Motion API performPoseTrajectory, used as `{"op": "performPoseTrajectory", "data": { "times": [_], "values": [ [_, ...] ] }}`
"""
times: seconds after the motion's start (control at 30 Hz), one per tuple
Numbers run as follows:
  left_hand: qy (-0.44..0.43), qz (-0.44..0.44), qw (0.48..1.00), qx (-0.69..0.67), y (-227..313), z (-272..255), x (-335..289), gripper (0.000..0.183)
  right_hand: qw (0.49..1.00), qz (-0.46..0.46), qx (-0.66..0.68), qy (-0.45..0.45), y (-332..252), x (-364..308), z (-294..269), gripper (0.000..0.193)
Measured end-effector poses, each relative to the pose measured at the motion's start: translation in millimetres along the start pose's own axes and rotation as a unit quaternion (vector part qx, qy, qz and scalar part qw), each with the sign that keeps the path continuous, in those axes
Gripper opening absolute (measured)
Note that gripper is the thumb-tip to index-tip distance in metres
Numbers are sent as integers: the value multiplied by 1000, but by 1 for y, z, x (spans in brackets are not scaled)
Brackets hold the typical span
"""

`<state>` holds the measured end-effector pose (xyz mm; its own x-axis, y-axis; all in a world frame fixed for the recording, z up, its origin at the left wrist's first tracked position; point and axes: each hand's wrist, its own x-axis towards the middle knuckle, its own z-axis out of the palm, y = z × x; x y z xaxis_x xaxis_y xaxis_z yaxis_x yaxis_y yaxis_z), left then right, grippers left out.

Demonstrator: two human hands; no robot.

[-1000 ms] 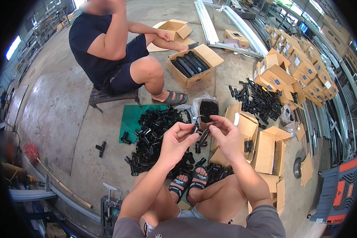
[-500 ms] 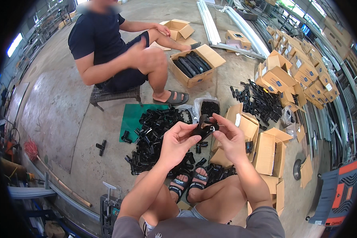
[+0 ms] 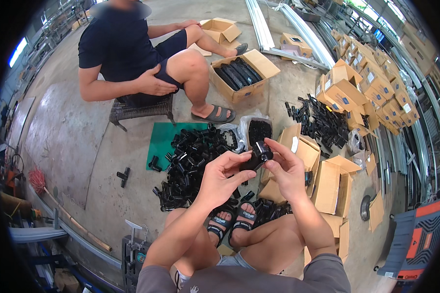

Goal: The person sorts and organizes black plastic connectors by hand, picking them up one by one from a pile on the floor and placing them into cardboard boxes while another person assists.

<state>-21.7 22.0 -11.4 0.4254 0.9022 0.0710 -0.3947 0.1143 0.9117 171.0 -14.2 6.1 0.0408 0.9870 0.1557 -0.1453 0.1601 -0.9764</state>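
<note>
Between my two hands is a glossy black pipe fitting (image 3: 262,152), held up over the floor; its full shape is partly covered by fingers. My left hand (image 3: 224,177) pinches its left side between thumb and fingers. On the other side my right hand (image 3: 286,170) grips the fitting with thumb and index finger. A heap of black T-shaped fittings (image 3: 185,168) lies just beyond and left of my hands, partly over a green sheet (image 3: 157,139). Behind the held piece stands a clear plastic bag (image 3: 243,128) with small black parts in it.
Open cardboard boxes (image 3: 331,188) stand to my right, near another heap of black pieces (image 3: 323,124). Across from me a person (image 3: 120,58) sits on a woven stool (image 3: 143,111) beside a box (image 3: 237,95) packed with black parts. One loose fitting (image 3: 123,177) lies left.
The fitting has been turned between my fingers and moved slightly right. The other person's raised hand has come down to the thigh.
</note>
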Motion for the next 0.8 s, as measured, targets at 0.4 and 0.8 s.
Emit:
{"op": "performPoseTrajectory", "data": {
  "times": [0.4,0.8],
  "values": [
    [6,-91,996,-10,3,-8,5,32,997,-7,-77,-21,-1,3,-1,48],
    [22,-58,998,7,-7,-2,3,31,989,-29,-147,1,2,5,3,49]
  ]
}}
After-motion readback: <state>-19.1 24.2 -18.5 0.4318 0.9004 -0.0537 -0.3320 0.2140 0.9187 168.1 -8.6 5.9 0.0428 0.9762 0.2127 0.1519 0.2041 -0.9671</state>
